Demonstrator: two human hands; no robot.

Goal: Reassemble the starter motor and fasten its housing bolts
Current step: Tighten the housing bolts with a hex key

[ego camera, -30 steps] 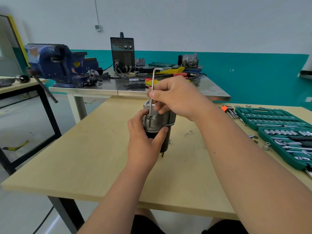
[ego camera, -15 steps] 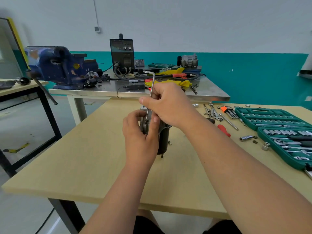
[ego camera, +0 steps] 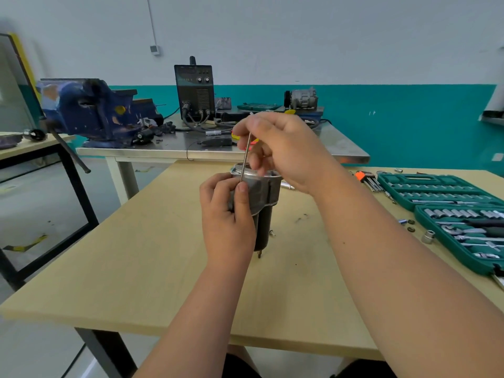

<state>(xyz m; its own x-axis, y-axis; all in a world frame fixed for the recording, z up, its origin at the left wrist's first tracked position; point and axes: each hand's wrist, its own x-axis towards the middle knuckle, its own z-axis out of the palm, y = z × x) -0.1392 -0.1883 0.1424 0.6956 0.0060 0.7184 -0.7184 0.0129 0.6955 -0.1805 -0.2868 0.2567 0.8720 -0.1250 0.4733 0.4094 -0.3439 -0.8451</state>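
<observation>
The motor (ego camera: 263, 199) stood upright near the middle of the wooden counter (ego camera: 131, 263), its silver housing on top and its black body below. The left hand (ego camera: 226, 216) gripped the housing from the near side, fingers wrapped round it and the thumb pointing up along its face. The right hand (ego camera: 286, 151) hovered above the motor with its fingers curled, pinching the thin shaft of a hex key (ego camera: 246, 156). The key stood almost upright, and its lower end met the housing's edge just beside the left thumb tip. Whether the tip sat in a bolt head could not be told.

To the right on the same counter lay two open green socket cases (ego camera: 436, 195), touching each other. A fold-out key set (ego camera: 366, 178) with an orange holder was just beside the farther case. A loose socket (ego camera: 428, 237) and a few small washers lay near the nearer case.

Behind stood a steel counter (ego camera: 343, 152) with a blue vise (ego camera: 90, 110) at its left end, a dark welder (ego camera: 195, 90) with cables in the middle, and a silver motor part (ego camera: 301, 98) farther right.
</observation>
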